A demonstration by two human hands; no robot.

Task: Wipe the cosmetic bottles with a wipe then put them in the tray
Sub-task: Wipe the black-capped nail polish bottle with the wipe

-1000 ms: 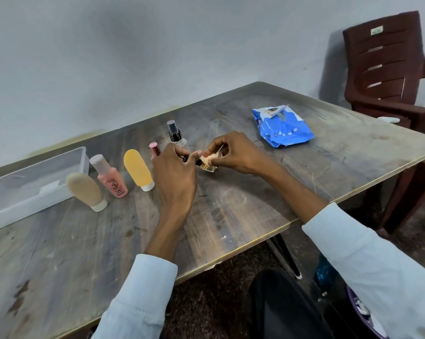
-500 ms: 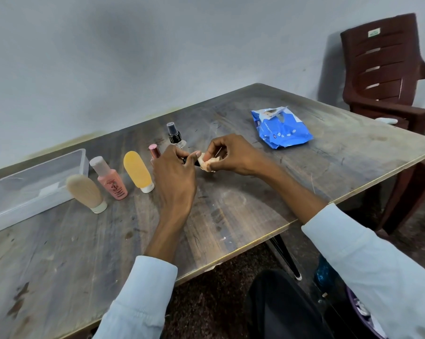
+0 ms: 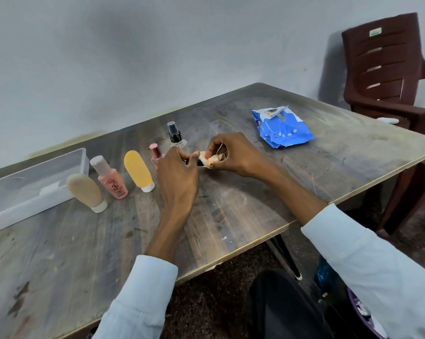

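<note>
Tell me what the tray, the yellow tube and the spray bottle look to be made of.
Tray: translucent frosted plastic, since the table shows dimly through its walls. Yellow tube: probably soft, matte plastic or silicone with a white cap, as it shows no sharp glare. Spray bottle: clear body, glass or hard plastic, I cannot tell which, with a glossy black pump top.

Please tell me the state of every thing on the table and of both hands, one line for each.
Clear plastic tray: holds no bottles.
Beige tube: stands on cap.
Pink bottle: upright, capped.
Yellow tube: stands on cap.
Clear spray bottle: upright.
Blue wipes pack: flap open.
Left hand: grips small dark item.
Right hand: pinches wipe.
</note>
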